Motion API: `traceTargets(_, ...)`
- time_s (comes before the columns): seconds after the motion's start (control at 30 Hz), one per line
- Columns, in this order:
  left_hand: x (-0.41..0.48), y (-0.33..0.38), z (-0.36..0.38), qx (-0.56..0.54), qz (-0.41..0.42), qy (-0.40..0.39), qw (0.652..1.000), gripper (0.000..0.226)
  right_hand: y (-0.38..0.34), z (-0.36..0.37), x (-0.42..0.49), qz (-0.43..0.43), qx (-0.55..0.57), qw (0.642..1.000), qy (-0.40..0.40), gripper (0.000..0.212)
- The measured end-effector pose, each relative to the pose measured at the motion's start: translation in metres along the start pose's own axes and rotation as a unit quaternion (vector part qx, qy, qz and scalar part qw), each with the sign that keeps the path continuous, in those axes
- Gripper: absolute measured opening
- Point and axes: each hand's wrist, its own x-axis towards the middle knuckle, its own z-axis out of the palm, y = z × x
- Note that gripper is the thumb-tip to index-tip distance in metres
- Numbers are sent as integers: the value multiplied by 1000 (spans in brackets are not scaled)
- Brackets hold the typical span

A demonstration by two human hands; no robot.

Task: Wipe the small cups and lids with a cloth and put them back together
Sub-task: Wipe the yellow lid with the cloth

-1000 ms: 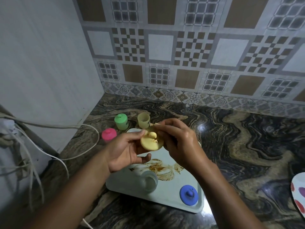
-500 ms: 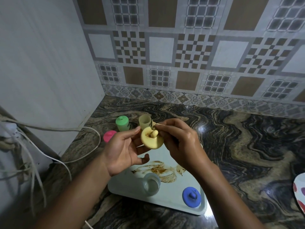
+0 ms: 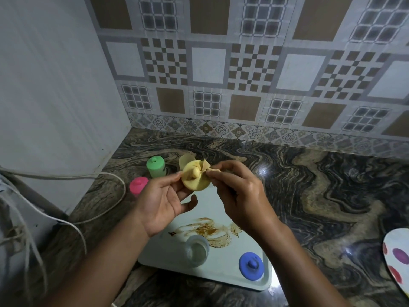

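My left hand (image 3: 164, 201) holds a round yellow lid (image 3: 195, 178) with a knob, raised above the counter. My right hand (image 3: 238, 196) pinches a small yellowish cloth (image 3: 205, 167) and presses it against the lid's knob. Behind the lid, mostly hidden, stands a yellow cup (image 3: 184, 161). A green-lidded cup (image 3: 156, 166) and a pink-lidded cup (image 3: 138, 185) stand on the counter to the left. On the white tray (image 3: 225, 273) lie a clear cup (image 3: 197, 251) on its side and a blue lid (image 3: 252, 265).
The tray carries brown smears (image 3: 210, 231) in its middle. White cables (image 3: 66, 177) trail across the counter's left side by the wall. A spotted plate (image 3: 398, 258) sticks in at the right edge. Dark marbled counter (image 3: 321, 196) spreads to the right.
Both hands have lifted the yellow lid slightly and tilted it. The cloth now wraps around the knob where before it sat at the lid's edge.
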Motion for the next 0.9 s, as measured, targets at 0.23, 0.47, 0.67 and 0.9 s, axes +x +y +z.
traceTargets(0.23,2,3,3,99,5,16,995,20,-3,-1,12,6,-28,999,-20,31)
traceTargets(0.47,2,3,3,18,48,43,998,14,-5,7,4,2,-27,1000,10,19)
traceTargets(0.67,-4,7,0,41,-29,-8,999,23,-1,3,6,6,-41,999,6,19)
traceTargets(0.9,-4,2,5,40,21,8,999,17,-1,3,8,0,-38,999,14,22)
